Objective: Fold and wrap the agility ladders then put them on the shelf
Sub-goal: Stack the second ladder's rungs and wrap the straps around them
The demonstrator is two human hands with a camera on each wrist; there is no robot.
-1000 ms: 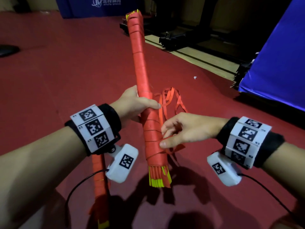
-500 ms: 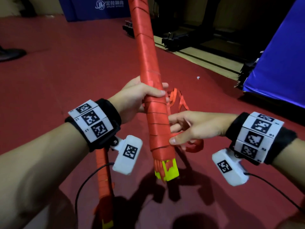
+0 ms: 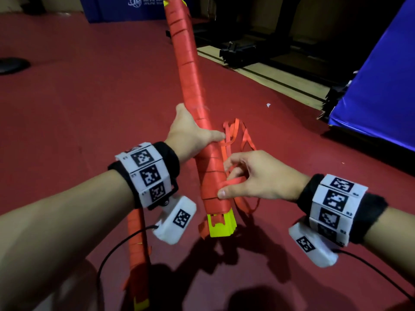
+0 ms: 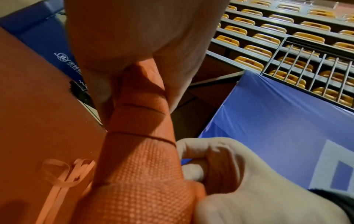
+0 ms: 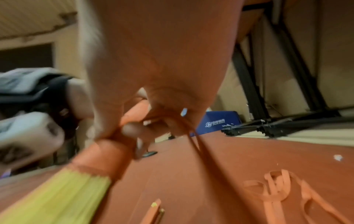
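Note:
A long bundle of yellow ladder rungs wound in red strap, the agility ladder [image 3: 190, 86], stands tilted up from the red floor, its yellow end [image 3: 221, 225] low. My left hand [image 3: 190, 133] grips the bundle at mid-length, thumb across the front; the left wrist view shows the wound strap [image 4: 141, 136] running up into the palm. My right hand [image 3: 244, 178] pinches the loose red strap [image 3: 232, 182] against the lower bundle, also seen in the blurred right wrist view [image 5: 132, 121]. Loose strap loops [image 3: 235, 133] trail on the floor behind.
A second wrapped ladder bundle [image 3: 137, 254] lies on the red floor under my left forearm. A blue padded mat [image 3: 381, 86] stands at the right, a blue banner [image 3: 134, 7] at the back, black metal frames [image 3: 238, 52] beyond the floor edge.
The bundle has turned and tilted, its top leaning further away. My right hand has brought the strap round the lower end once more. The left hand has slid its grip slightly.

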